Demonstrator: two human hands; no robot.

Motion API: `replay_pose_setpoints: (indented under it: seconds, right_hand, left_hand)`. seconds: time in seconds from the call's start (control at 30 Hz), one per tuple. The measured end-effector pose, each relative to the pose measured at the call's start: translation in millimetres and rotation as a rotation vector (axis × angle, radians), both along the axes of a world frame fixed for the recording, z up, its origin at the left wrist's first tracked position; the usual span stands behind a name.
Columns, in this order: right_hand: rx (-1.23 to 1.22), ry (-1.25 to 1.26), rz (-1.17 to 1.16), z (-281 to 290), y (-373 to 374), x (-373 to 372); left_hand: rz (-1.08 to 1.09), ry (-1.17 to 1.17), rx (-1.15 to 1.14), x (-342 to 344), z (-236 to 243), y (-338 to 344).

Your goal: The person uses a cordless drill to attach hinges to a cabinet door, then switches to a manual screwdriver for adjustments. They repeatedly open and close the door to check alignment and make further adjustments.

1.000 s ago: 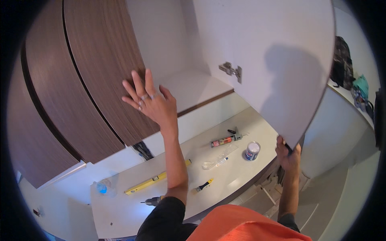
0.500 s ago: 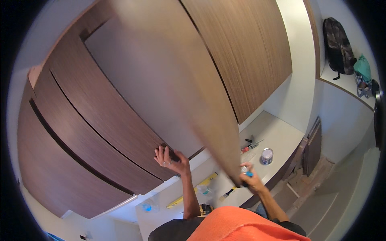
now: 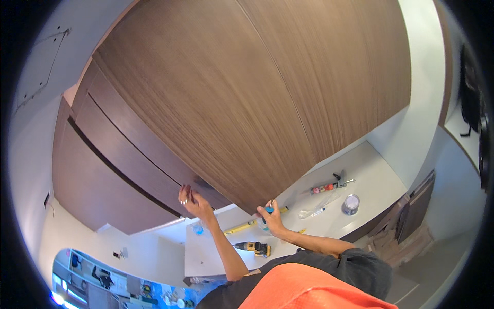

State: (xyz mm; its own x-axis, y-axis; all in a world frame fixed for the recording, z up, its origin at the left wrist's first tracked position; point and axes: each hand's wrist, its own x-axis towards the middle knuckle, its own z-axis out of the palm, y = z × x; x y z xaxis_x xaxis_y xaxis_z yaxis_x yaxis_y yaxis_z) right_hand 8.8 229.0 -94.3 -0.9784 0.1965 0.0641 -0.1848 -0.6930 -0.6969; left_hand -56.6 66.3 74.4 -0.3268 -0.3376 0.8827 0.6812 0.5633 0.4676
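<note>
My left hand [image 3: 192, 202], with rings on it, is raised beside the lower left edge of a wood-grain cabinet door [image 3: 226, 134]; its loosely bent fingers are apart, near a dark patch on the panel [image 3: 154, 154] to the left, and whether they touch is unclear. My right hand [image 3: 271, 220] grips a blue-handled tool [image 3: 268, 209] at the door's bottom corner; its tip is hard to make out. The door hangs almost flat against the cabinet front, next to another wood-grain door [image 3: 339, 77].
Below lies a white counter [image 3: 379, 180] with a yellow-black drill [image 3: 256, 248], a yellow level [image 3: 239, 227], a caulking gun [image 3: 329, 186], a paint can [image 3: 351, 205] and plastic wrap. Boards [image 3: 417, 206] lean at right; a shelf with a dark bag [image 3: 468, 87] is at far right.
The door that stood open with its white inside showing has swung leftward to lie nearly closed. Both hands moved with the turning view; my left hand's fingers left their spread, raised pose.
</note>
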Motion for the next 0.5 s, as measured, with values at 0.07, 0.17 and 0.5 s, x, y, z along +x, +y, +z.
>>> replay_pose_setpoints:
  seconds: [0.07,0.17,0.5]
  right_hand:
    - [-0.053,0.007,0.086,-3.2,13.7,12.7]
    - [-0.144,0.036,0.229,-7.0,34.6,35.6]
    - [0.001,0.011,0.304,-15.4,139.9,128.2]
  left_hand:
    - [0.035,0.038,-0.081,-4.9,16.0,25.6]
    - [-0.114,0.035,0.156,-13.7,27.8,67.9]
    - [0.533,0.079,-0.173,-75.9,43.9,79.8]
